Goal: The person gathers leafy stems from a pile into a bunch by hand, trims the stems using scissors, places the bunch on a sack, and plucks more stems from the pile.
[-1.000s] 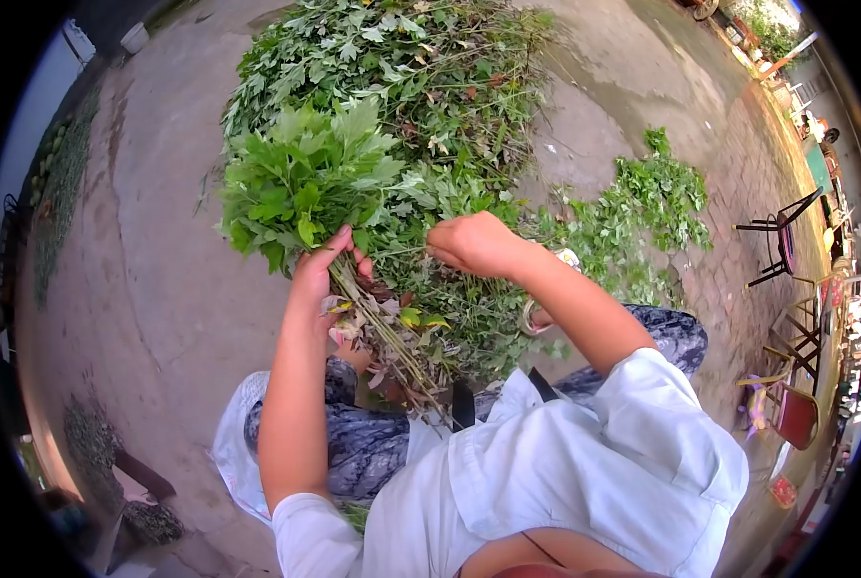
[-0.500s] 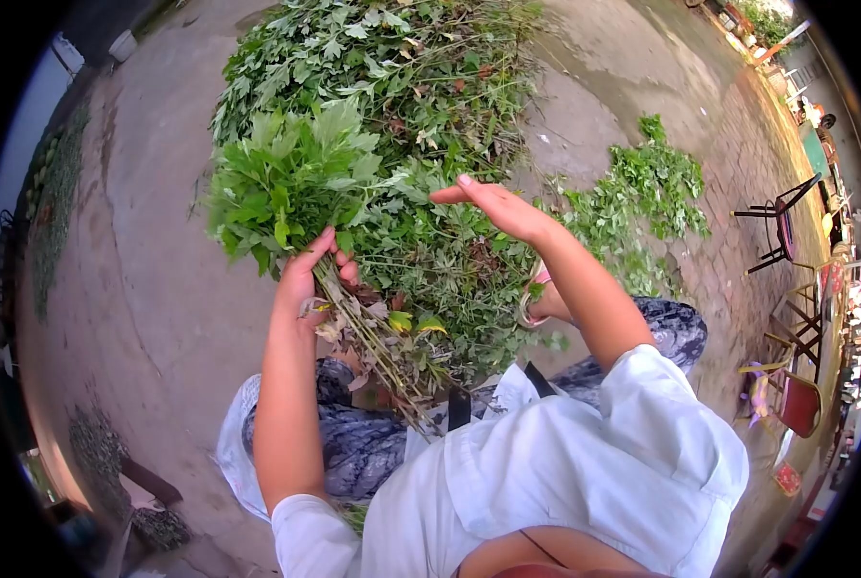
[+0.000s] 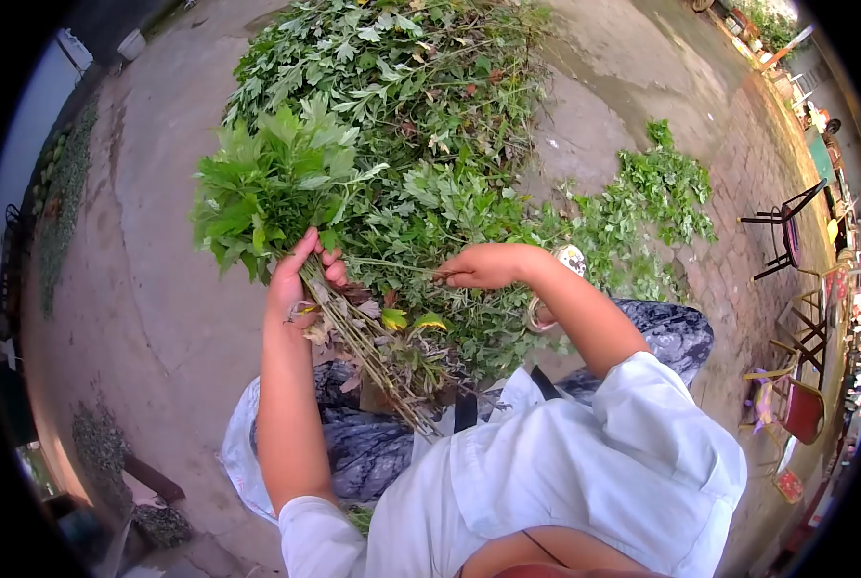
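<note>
My left hand (image 3: 300, 275) is wrapped round a bunch of leafy green stems (image 3: 276, 183). The leafy tops point up and away, while the bare brown stalks (image 3: 363, 337) slant down toward my lap. Some dry and yellow leaves hang from the stalks below the hand. To the right, my right hand (image 3: 483, 267) is closed at the end of a thin stem (image 3: 392, 263) that runs left toward the bunch. Its fingertips are partly hidden. Beneath and beyond both hands spreads a large heap of cut leafy plants (image 3: 440, 116).
A smaller pile of green leaves (image 3: 657, 188) lies on the concrete floor (image 3: 151, 241) to the right. Chairs (image 3: 787, 226) stand along the far right side. A white bucket (image 3: 132, 44) is at the back left. Dried plants (image 3: 103, 458) lie at lower left.
My right hand has gone from outstretched fingers above the heap to a closed grip lower down, with a thin stem in it. My left hand still holds the bunch, shifted slightly left.
</note>
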A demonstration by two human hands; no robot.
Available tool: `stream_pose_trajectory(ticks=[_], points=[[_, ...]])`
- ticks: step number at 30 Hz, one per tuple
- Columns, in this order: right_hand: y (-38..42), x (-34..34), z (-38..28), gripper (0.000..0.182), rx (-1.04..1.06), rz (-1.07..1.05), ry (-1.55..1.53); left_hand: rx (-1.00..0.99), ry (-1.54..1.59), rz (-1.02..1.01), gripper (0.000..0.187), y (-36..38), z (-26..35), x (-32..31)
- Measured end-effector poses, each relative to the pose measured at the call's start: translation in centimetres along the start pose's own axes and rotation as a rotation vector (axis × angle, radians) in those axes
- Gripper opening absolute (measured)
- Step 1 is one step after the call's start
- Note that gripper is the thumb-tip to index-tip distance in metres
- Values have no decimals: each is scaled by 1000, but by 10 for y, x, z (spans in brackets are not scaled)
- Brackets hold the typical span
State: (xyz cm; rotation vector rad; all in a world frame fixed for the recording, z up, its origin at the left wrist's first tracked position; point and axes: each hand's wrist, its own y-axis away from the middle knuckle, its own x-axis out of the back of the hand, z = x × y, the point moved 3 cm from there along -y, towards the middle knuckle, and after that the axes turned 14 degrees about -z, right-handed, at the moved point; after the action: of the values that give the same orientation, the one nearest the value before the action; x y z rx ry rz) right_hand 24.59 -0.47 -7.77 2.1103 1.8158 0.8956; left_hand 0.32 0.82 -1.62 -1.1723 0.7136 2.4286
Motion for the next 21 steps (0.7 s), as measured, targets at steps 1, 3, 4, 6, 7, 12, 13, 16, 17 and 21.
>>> stream_pose_trajectory(ticks=[1,3,4,6,7,12,13,16,17,21], points=[[7,1,-6,45,46,50,0,-5,4,0,20,-1,-1,2],[15,5,-25,65,136,190,-47,41,35,-63,21,-4,-7,3],[12,4,-32,65,140,187,-42,34,34,-61,21,-5,-8,2],[8,8,-51,74,296,583,32,60,41,-35,22,-6,-11,-3],[2,7,-57,59,298,719,235,69,59,-40,22,-6,-11,-5],[-27,-1,-51,22,440,414,-486,44,20,-135,21,-8,-12,-5],[-16,3,-57,23,307,519,-607,38,-42,-50,21,-7,-10,-2],[-5,9,-66,30,108,890,-497,-56,-81,6,23,-9,-10,-3],[-2,11,-74,38,78,1037,-401,-97,-80,50,21,-10,-11,-1],[-10,8,-126,45,161,1106,-12,-124,-124,-12,23,-12,-15,9]])
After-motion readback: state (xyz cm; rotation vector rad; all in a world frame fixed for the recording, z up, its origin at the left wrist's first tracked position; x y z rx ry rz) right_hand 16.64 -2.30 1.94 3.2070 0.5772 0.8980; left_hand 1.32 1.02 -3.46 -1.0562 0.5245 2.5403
